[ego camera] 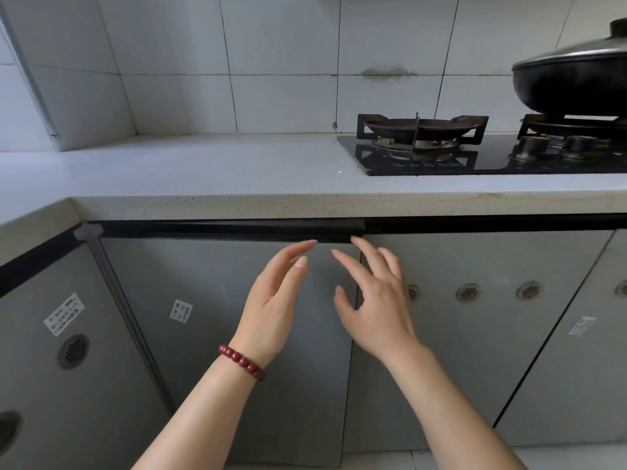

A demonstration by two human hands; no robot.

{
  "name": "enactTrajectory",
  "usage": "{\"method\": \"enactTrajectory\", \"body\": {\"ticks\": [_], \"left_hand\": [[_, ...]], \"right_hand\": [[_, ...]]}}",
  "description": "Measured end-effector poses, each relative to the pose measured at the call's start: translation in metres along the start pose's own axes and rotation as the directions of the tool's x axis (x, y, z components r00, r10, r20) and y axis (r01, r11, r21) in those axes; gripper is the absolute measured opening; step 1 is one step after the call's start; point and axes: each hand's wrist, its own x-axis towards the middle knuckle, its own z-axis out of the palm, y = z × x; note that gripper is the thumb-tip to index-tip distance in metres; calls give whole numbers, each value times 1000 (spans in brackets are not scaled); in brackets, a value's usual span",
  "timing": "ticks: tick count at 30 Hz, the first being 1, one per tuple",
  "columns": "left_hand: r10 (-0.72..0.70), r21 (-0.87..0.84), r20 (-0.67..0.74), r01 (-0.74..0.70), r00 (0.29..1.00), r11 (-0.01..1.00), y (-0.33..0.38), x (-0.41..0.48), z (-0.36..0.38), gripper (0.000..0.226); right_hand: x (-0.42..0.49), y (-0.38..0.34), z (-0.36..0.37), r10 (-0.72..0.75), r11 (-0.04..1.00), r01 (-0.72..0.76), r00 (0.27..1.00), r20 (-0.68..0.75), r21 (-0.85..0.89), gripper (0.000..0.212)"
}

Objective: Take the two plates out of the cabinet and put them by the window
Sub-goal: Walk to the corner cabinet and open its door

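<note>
A pale speckled tabletop [210,171] is running along a white tiled wall [278,56], carrying a black stove [492,157] at far right with a lidded wok [573,83] sitting on it. Below, the grey cabinet [217,300] is staying closed, its doors flush, so the plates are not showing. The left hand [276,300] and right hand [373,300] are both reaching open and empty toward its top edge.

A pale speckled tabletop [203,171] runs above and beyond both hands, wrapping round a corner to the left of the left hand [274,300]. Set into it, up and right of the right hand [376,300], is a black glass stove [492,161] carrying a lidded black pan [573,79] on its far right burner.
</note>
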Motion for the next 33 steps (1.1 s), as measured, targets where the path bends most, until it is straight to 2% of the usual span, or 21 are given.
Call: {"method": "enactTrajectory", "body": {"ticks": [3, 5, 7, 9, 17, 22, 25, 29, 33], "left_hand": [[97, 56, -36, -95, 995, 994, 7, 3, -4, 35], [188, 189, -40, -178, 981, 966, 10, 6, -7, 36], [283, 421, 4, -259, 959, 870, 11, 9, -9, 39], [337, 575, 54, -305, 940, 759, 11, 11, -9, 40], [253, 791, 179, -292, 951, 538, 11, 27, 2, 51], [250, 800, 144, -261, 958, 540, 11, 25, 7, 51], [246, 801, 132, -250, 960, 544, 10, 23, 9, 51], [242, 803, 119, -237, 963, 546, 9, 22, 11, 52], [240, 792, 87, -213, 967, 572, 12, 21, 14, 51]], "right_hand": [[-7, -2, -3, -26, 1000, 26, 999, -21, 5, 48], [-10, -3, -5, -35, 999, 36, 999, -29, 11, 49], [-11, -3, -6, -43, 999, 44, 998, -36, 13, 52], [-13, -3, -6, -47, 999, 47, 998, -36, 19, 56], [-13, -5, -9, -42, 997, 42, 999, -8, 62, 64], [-16, -2, -13, -70, 993, 69, 997, 8, 95, 71], [-16, 3, -18, -48, 962, 65, 997, -68, 265, 70], [-18, 11, -21, 92, 811, -23, 992, -88, 585, 59], [-12, 15, -21, 182, 672, -142, 983, 24, 727, 54]]}}
